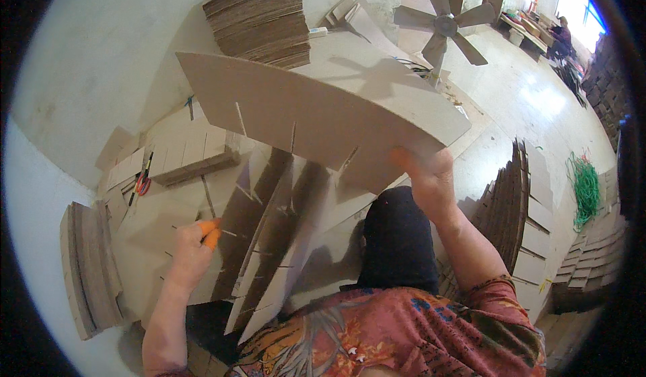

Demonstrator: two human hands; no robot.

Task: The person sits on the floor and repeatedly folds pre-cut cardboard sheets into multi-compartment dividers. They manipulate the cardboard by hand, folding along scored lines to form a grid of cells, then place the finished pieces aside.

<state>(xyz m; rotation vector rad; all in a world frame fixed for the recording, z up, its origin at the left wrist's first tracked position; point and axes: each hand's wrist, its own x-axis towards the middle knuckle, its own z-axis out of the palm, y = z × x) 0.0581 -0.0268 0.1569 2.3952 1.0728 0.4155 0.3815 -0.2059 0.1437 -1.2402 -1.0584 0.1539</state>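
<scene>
My right hand [429, 180] grips the right end of a large cardboard sheet [303, 104], which has several slots along its lower edge. This sheet is raised and tilted above other slotted cardboard strips [262, 235] standing on edge before me. Orange finger covers are on my left hand [194, 245], whose fingertips meet at the left side of the nearest upright strip. Whether they pinch that strip or only touch it is unclear. The lower edge of the raised sheet is close to the upper ends of the upright strips.
A tall cardboard stack [257, 21] stands at the back beside a fan [445, 25]. Red-handled scissors [143, 182] lie left, near slotted cardboard pieces [194, 155]. More cardboard stacks [91, 271] flank me. Green twine [585, 192] lies right. A person [561, 38] sits far off.
</scene>
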